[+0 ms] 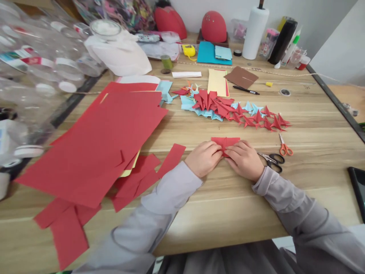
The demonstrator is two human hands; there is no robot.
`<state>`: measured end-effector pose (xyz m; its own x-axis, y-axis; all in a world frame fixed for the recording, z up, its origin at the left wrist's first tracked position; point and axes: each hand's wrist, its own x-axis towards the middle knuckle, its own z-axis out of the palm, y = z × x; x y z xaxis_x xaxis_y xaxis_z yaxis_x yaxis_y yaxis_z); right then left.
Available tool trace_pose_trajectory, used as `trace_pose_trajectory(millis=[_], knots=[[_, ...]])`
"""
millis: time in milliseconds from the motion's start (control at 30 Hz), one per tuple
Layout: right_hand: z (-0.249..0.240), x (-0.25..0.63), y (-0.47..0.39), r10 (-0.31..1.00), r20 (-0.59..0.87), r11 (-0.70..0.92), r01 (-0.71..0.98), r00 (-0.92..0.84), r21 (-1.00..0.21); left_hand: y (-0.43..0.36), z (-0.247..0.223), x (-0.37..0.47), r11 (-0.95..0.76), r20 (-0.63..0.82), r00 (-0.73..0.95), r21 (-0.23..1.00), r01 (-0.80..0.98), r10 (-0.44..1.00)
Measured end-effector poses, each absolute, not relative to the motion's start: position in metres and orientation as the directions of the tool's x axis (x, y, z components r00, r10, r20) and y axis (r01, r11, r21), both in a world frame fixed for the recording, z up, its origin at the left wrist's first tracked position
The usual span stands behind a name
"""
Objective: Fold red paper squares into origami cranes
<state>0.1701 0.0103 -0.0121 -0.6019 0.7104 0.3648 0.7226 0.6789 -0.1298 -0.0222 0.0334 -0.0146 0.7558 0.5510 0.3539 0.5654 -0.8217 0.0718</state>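
Note:
A small folded red paper (226, 142) lies on the wooden table in front of me, its upper edge straight and a crease down its middle. My left hand (204, 156) presses its lower left side, fingers together. On the lower right side, my right hand (243, 158) grips it with bent fingers. The fingertips of both hands nearly meet at the paper's lower centre and hide that part. Beyond the paper stretches a row of folded red pieces (221, 107) and light blue pieces (252, 109). Black-handled scissors (274, 160) lie just beside my right hand.
Large red sheets (99, 140) and red strips (70, 232) cover the left side. Orange scissors (285, 148) lie at the right, a phone (357, 190) at the right edge. A black pen (245, 90), brown paper (242, 78) and white bottle (256, 34) are further back. Plastic bottles (65, 70) crowd the left.

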Motion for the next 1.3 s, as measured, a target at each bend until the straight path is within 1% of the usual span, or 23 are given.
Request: trace_pose_trajectory(millis=[100, 200, 300, 400, 500, 633, 733, 800, 900, 967, 1033, 1100, 1200, 1300], knots=[[-0.013, 0.169, 0.012, 0.682, 0.397, 0.693, 0.717, -0.614, -0.081, 0.031, -0.015, -0.021, -0.832, 0.390, 0.762, 0.021, 0.554, 0.517], [-0.014, 0.170, 0.012, 0.664, 0.447, 0.700, 0.709, -0.600, -0.087, 0.028, -0.013, -0.018, -0.840, 0.421, 0.762, 0.000, 0.543, 0.492], [-0.013, 0.170, 0.010, 0.632, 0.502, 0.718, 0.690, -0.590, -0.094, 0.025, -0.010, -0.016, -0.844, 0.456, 0.764, -0.051, 0.534, 0.456], [-0.011, 0.171, 0.006, 0.594, 0.534, 0.741, 0.668, -0.602, -0.071, 0.022, -0.009, -0.015, -0.851, 0.481, 0.776, -0.108, 0.515, 0.408], [-0.008, 0.172, 0.004, 0.590, 0.539, 0.734, 0.678, -0.601, -0.048, 0.021, -0.006, -0.017, -0.848, 0.507, 0.778, -0.156, 0.507, 0.372], [-0.006, 0.173, 0.005, 0.551, 0.585, 0.741, 0.671, -0.595, -0.016, 0.022, -0.003, -0.021, -0.842, 0.594, 0.745, -0.198, 0.501, 0.304], [-0.004, 0.174, 0.007, 0.521, 0.626, 0.753, 0.658, -0.580, -0.017, 0.024, -0.002, -0.024, -0.845, 0.654, 0.701, -0.175, 0.506, 0.285], [-0.004, 0.175, 0.007, 0.516, 0.636, 0.755, 0.655, -0.574, -0.022, 0.026, -0.002, -0.026, -0.849, 0.669, 0.686, -0.154, 0.506, 0.287], [-0.005, 0.178, 0.009, 0.513, 0.641, 0.759, 0.651, -0.570, -0.028, 0.029, -0.001, -0.032, -0.854, 0.672, 0.688, -0.158, 0.496, 0.275], [-0.007, 0.181, 0.010, 0.529, 0.647, 0.751, 0.658, -0.549, -0.056, 0.031, 0.000, -0.036, -0.839, 0.699, 0.659, -0.156, 0.521, 0.279], [-0.009, 0.183, 0.010, 0.556, 0.650, 0.737, 0.669, -0.518, -0.098, 0.032, 0.001, -0.038, -0.802, 0.739, 0.589, -0.113, 0.586, 0.326], [-0.010, 0.182, 0.011, 0.565, 0.650, 0.734, 0.669, -0.508, -0.115, 0.031, 0.001, -0.036, -0.796, 0.734, 0.564, -0.054, 0.603, 0.378], [-0.009, 0.178, 0.010, 0.554, 0.644, 0.749, 0.654, -0.527, -0.110, 0.026, -0.001, -0.027, -0.838, 0.704, 0.590, 0.014, 0.546, 0.396], [-0.008, 0.175, 0.009, 0.554, 0.654, 0.754, 0.643, -0.516, -0.132, 0.023, -0.005, -0.019, -0.870, 0.703, 0.617, 0.006, 0.493, 0.354]])
